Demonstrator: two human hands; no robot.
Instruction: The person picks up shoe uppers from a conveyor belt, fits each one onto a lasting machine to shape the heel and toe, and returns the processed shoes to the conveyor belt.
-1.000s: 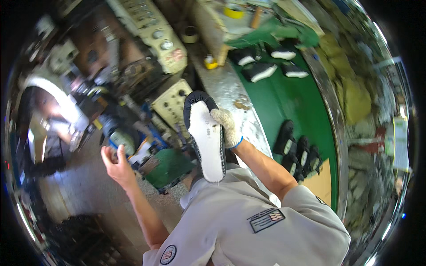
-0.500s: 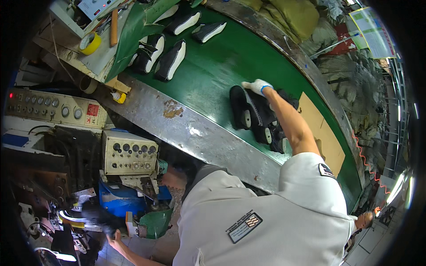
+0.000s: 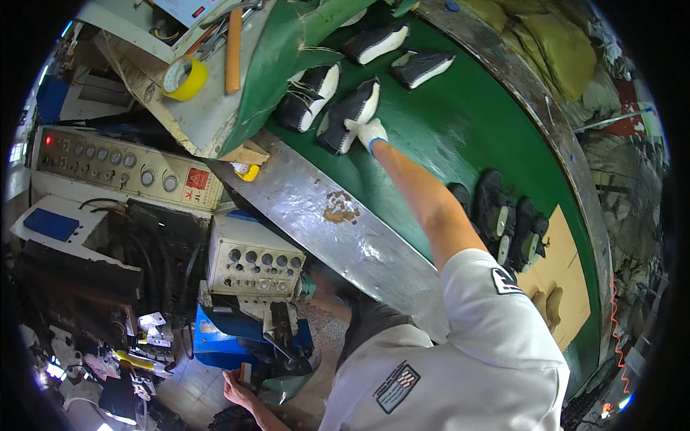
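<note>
Right hand (image 3: pixel 371 131), gloved, fingers curled on black shoe (image 3: pixel 348 116) on green belt (image 3: pixel 445 122), apparently gripping. Left hand (image 3: pixel 237 391) low by blue machine (image 3: pixel 215 337), fingers' state unclear.

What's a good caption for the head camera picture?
Gloved right hand touches a black-and-white shoe on the green belt.
</note>
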